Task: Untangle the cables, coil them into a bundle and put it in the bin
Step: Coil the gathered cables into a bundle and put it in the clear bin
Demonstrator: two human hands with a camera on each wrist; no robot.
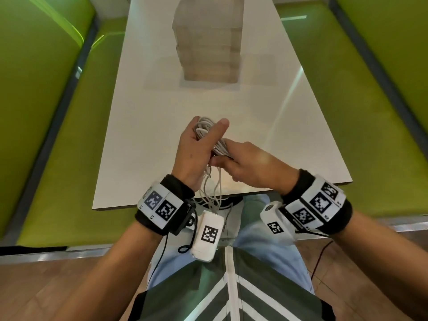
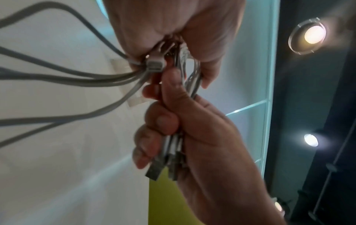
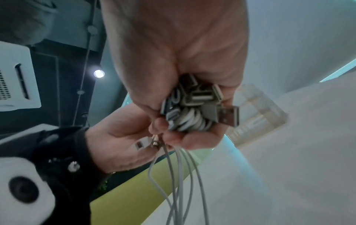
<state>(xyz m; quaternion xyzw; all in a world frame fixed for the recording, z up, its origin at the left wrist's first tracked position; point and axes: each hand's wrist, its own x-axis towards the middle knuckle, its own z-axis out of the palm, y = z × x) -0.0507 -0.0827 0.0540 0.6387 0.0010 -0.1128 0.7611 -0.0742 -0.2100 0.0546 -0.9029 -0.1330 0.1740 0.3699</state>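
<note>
L hand & R hand both grip white cables above table edge.

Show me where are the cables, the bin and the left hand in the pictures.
cables (image 1: 205,127): head view, on the coiled loops held above the table.
bin (image 1: 208,42): head view, on its clear front wall.
left hand (image 1: 194,154): head view, on its back.

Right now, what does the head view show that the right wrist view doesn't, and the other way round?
Only the head view shows the whole table and the bin's place at its far end. Only the right wrist view shows the plugs bunched in the right hand. Both show the left hand and right hand gripping the cables, with loose strands hanging.
</note>
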